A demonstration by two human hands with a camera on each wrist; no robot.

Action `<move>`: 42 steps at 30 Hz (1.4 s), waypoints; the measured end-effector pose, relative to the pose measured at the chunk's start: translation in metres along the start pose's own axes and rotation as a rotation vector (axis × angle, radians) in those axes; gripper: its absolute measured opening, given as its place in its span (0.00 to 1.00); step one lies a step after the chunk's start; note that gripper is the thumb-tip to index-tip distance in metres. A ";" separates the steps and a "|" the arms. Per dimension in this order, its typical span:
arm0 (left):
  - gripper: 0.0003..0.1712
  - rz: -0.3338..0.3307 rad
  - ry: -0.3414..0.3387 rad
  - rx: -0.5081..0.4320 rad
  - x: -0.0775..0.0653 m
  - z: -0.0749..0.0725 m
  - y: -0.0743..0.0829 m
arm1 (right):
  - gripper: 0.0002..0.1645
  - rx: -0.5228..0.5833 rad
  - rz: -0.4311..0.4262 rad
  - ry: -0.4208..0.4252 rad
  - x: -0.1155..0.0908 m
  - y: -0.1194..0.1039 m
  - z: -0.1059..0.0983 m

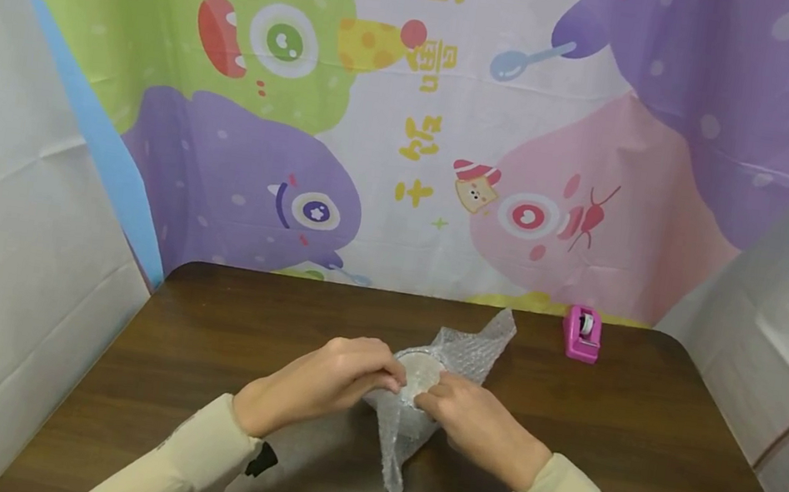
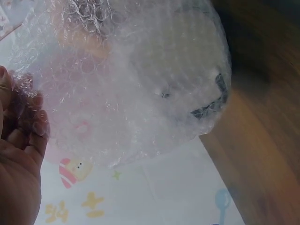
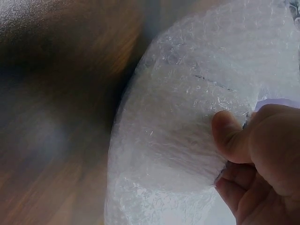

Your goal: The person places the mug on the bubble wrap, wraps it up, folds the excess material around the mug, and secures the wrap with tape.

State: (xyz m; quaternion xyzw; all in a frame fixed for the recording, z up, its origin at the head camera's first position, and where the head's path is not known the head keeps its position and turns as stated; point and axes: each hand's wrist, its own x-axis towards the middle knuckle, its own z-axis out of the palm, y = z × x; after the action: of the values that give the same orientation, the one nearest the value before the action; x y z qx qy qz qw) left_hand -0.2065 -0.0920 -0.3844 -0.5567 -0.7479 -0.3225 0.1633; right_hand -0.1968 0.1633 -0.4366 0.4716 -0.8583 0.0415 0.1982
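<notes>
A sheet of bubble wrap [image 1: 473, 354] is gathered around a round, pale object [image 1: 420, 371] at the front middle of the table. Through the wrap, the left wrist view shows a pale body [image 2: 180, 61] with dark marks near its edge; its kind stays blurred. My left hand [image 1: 338, 377] holds the wrap at the left of the round top, fingers curled into the film. From the right, my right hand [image 1: 479, 422] pinches the wrap's edge between thumb [image 3: 227, 136] and fingers. One wrap corner points toward the back right, another hangs toward me.
A pink tape dispenser [image 1: 582, 335] stands at the back right of the dark wooden table [image 1: 217, 322]. Behind the table hangs a cartoon-printed cloth [image 1: 377, 260]. Pale panels [image 1: 32, 187] rise on both sides.
</notes>
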 end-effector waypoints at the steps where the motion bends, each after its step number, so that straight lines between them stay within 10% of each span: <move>1: 0.04 -0.003 -0.002 0.001 0.001 0.000 0.000 | 0.15 0.002 0.000 0.004 0.000 0.000 0.000; 42: 0.03 -0.113 -0.010 -0.013 0.033 0.015 -0.015 | 0.20 -0.032 0.005 0.052 -0.006 -0.001 0.007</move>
State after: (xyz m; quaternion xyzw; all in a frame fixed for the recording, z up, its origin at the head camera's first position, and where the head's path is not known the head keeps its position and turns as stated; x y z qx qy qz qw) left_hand -0.2297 -0.0608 -0.3796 -0.5161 -0.7770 -0.3331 0.1375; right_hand -0.1949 0.1655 -0.4454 0.4650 -0.8546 0.0403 0.2277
